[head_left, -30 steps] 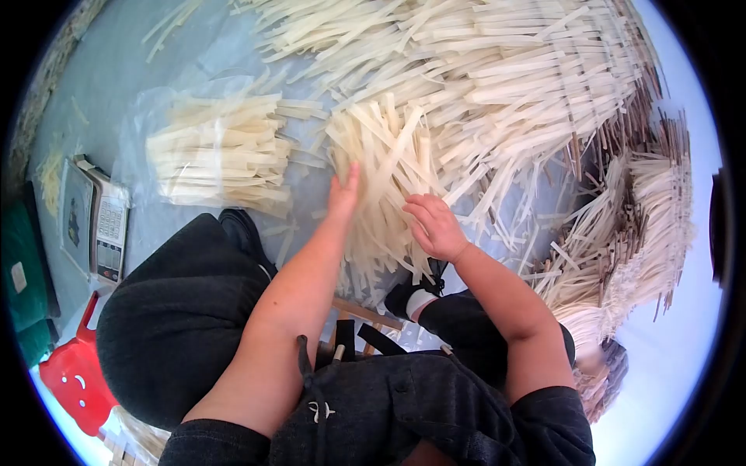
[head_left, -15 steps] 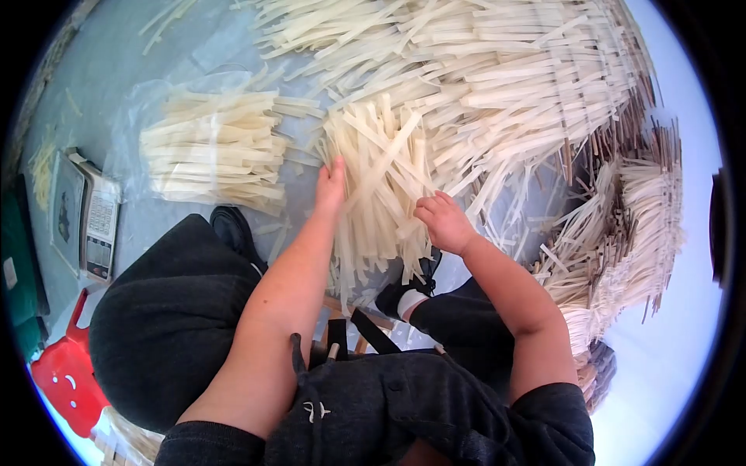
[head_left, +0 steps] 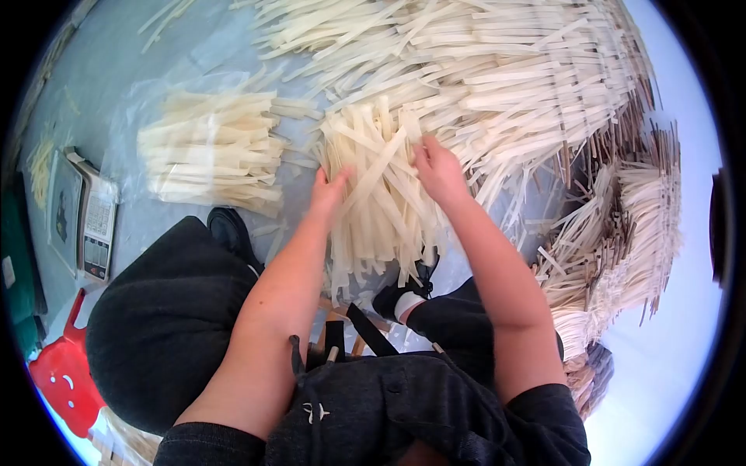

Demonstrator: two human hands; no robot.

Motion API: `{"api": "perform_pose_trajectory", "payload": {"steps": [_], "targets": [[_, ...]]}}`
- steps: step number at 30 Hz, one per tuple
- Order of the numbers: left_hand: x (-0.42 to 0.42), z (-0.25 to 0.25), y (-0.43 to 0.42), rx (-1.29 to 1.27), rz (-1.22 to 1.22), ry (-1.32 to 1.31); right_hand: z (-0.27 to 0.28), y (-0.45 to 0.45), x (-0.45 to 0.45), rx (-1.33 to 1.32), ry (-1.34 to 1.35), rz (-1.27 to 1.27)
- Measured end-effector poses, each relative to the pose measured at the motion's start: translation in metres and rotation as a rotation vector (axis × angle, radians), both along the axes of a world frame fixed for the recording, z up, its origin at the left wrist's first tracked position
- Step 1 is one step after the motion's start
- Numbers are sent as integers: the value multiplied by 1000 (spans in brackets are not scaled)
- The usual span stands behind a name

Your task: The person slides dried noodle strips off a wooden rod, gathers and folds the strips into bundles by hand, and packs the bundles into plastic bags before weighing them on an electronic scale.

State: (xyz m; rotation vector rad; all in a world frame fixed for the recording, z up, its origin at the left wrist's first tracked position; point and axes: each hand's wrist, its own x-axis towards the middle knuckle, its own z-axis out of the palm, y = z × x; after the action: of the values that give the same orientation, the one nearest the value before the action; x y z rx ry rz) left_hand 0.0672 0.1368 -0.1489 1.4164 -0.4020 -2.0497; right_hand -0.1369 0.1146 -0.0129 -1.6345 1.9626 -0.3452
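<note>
A loose bundle of pale, flat dried noodles [head_left: 379, 206] lies in front of me, with a few strips crossing over its top. My left hand [head_left: 329, 194] rests against the bundle's left edge, thumb and fingers apart. At the upper right edge, my right hand [head_left: 440, 171] has its fingers closed on noodle strips; its fingertips are partly hidden. To the left lies a second bundle of noodles [head_left: 214, 147], in a clear plastic bag [head_left: 124, 147].
A large noodle pile [head_left: 505, 78] spreads across the back and right. More noodles with thin brown sticks [head_left: 622, 225] are stacked at right. A digital scale [head_left: 97, 221] sits at left, near a red plastic seat [head_left: 66, 380]. My black shoes [head_left: 233, 233] flank the near bundle.
My right hand has moved up and slightly left along the bundle's right side. My left hand has dropped slightly, its fingers now over the strips. Some crossing strips have shifted.
</note>
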Motion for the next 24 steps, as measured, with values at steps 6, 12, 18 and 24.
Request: {"api": "perform_pose_trajectory", "payload": {"steps": [6,12,18,24], "targets": [[1,8,-12,-42,36,159,-15,11,115,245,148,78],[16,0,-17,-49,-93,-76,-44,27,95,247,-266,-59],[10,-11,-10,-18,28,-190,-101,46,61,2,145,-132],[13,5,-4,-85,95,-232,-79,47,95,163,-83,151]]}}
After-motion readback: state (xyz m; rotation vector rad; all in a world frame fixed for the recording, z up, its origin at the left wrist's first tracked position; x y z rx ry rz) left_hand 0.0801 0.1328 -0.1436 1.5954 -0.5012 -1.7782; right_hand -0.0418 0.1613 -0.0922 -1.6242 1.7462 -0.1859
